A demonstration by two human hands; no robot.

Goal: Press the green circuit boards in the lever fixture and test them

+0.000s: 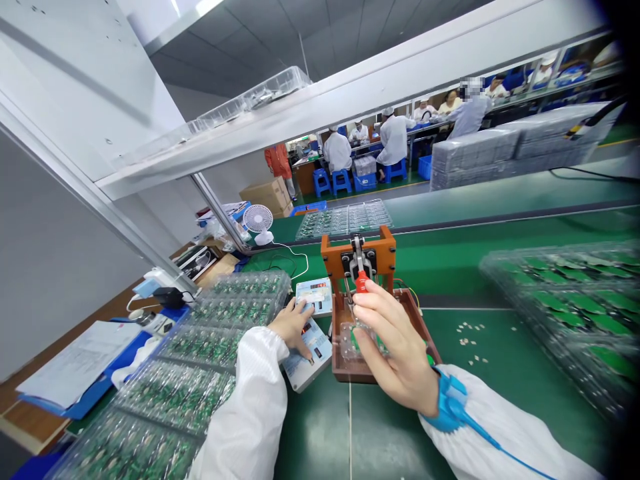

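Note:
My right hand (395,343) wraps around the red-tipped lever (362,282) of a toggle clamp on an orange test fixture (358,251), with the fingers closed on it. Under that hand, a clear plastic piece with a green circuit board (358,341) lies in the fixture's brown base tray (385,370). My left hand (293,327) rests with its fingers spread on a white electronic test unit (306,353). A second white unit (314,297) sits just beyond those fingertips. A blue strap (447,403) circles my right wrist.
Stacked clear trays of green circuit boards (205,347) line the left side, and more (565,313) lie on the right of the green conveyor belt (320,427). Small pale bits (470,340) are scattered on the belt. Beyond stand a white fan (257,220) and co-workers in white coats (393,140).

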